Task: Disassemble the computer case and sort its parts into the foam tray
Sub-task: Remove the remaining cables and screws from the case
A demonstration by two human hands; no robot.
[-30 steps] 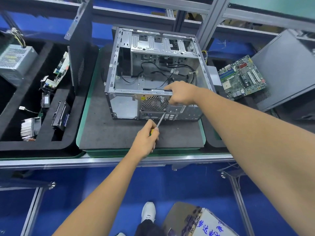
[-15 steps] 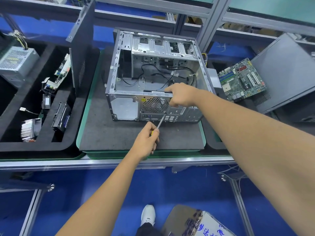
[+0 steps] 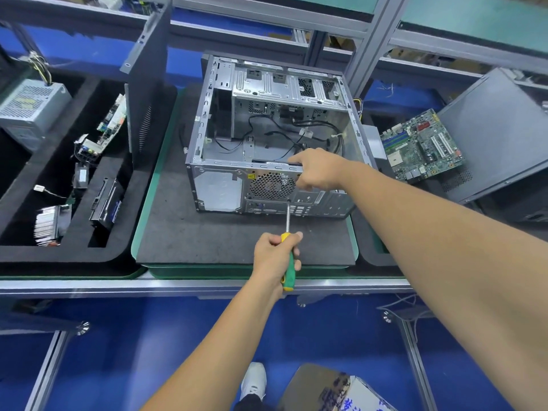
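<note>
The computer case lies open on a dark mat at the middle of the tabletop, its side panel off and its interior stripped down to loose black cables and the drive cage. The left hand has its fingers clenched round a green and yellow screwdriver, the tip set against the near rear panel just below the fan grille. The right hand grasps the case's near top edge beside the grille, fingers curled over it, steadying it. In the foam tray at left lie a power supply, a circuit card, a drive and a heatsink. A motherboard lies at right. Judgement: the work is well advanced; the rear fan, the cables and the chassis remain to be dealt with
</note>
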